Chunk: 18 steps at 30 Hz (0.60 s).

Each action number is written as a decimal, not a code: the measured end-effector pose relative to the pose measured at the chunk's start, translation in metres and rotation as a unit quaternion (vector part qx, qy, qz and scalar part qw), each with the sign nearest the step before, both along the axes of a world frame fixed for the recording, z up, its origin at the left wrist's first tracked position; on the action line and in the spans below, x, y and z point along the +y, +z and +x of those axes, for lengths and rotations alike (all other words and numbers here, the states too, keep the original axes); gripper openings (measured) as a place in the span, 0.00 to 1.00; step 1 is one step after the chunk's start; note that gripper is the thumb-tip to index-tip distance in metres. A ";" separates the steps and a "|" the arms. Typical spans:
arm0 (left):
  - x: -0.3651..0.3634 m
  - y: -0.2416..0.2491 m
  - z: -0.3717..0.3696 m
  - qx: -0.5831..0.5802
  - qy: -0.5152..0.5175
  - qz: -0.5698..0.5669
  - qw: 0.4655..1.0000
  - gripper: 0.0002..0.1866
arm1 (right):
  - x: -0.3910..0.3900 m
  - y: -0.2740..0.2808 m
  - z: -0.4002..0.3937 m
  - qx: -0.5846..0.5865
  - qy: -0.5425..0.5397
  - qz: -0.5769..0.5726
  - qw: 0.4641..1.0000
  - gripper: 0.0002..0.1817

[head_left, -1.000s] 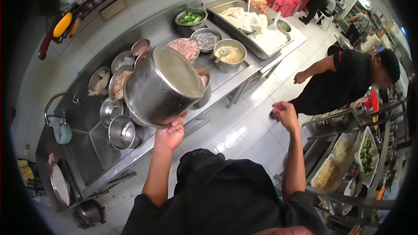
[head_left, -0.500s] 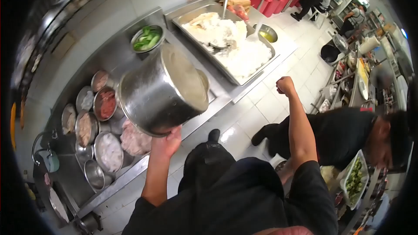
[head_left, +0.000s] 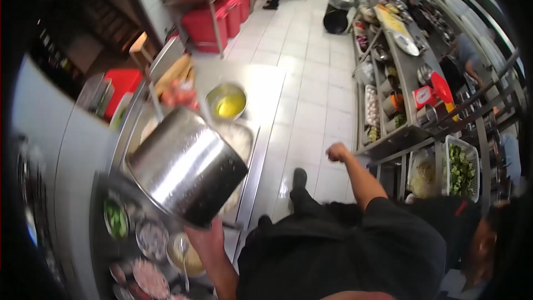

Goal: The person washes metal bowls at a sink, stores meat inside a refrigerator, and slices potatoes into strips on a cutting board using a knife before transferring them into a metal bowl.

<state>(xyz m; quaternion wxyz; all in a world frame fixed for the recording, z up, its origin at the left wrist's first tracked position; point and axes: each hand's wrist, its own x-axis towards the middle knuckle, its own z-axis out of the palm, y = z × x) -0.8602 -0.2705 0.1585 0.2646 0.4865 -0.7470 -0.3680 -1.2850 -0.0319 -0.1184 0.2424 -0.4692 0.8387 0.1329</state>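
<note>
A large steel pot (head_left: 189,161) is tilted on its side, its shiny wall and dark base toward me. My left hand (head_left: 206,240) is shut on the pot at its lower edge, fingers partly hidden behind it. Beneath the pot lies a metal tray of white rice-like food (head_left: 236,139), mostly covered from view. Just past it stands a steel bowl of yellow liquid (head_left: 227,101). My right hand (head_left: 336,152) hangs over the floor, curled into a fist with nothing visible in it.
At lower left are a bowl of green vegetables (head_left: 116,219), a bowl with a spoon (head_left: 191,258) and a bowl of pink meat (head_left: 150,279). Red bins (head_left: 208,28) stand ahead. Shelving (head_left: 388,94) runs along the right. A person in black (head_left: 438,222) is close on my right.
I have moved forward along the counter with the pot in my left hand; it now hangs over the tray. The bowls have slipped toward the lower left. My right hand stays a fist.
</note>
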 end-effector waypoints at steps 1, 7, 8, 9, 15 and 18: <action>-0.003 -0.007 -0.020 0.030 -0.002 -0.014 0.999 0.21 | 0.013 -0.022 -0.012 -0.015 0.036 -0.045 0.998 0.05; -0.012 0.009 -0.165 0.568 -0.116 0.338 0.742 0.29 | 0.016 -0.082 -0.086 -0.229 -0.212 -0.105 0.944 0.10; -0.010 0.010 -0.187 0.568 -0.169 0.348 0.726 0.28 | 0.021 -0.080 -0.105 -0.099 0.127 -0.053 0.985 0.09; -0.006 0.014 -0.217 0.518 -0.076 0.348 0.778 0.28 | 0.023 -0.079 -0.117 -0.228 -0.218 -0.120 0.941 0.08; -0.001 0.017 -0.370 0.487 -0.069 0.370 0.788 0.25 | 0.010 -0.003 -0.197 -0.325 -0.555 -0.292 0.707 0.08; -0.013 0.010 -0.439 0.468 -0.096 0.380 0.792 0.21 | 0.002 0.023 -0.252 -0.312 -0.558 -0.343 0.688 0.09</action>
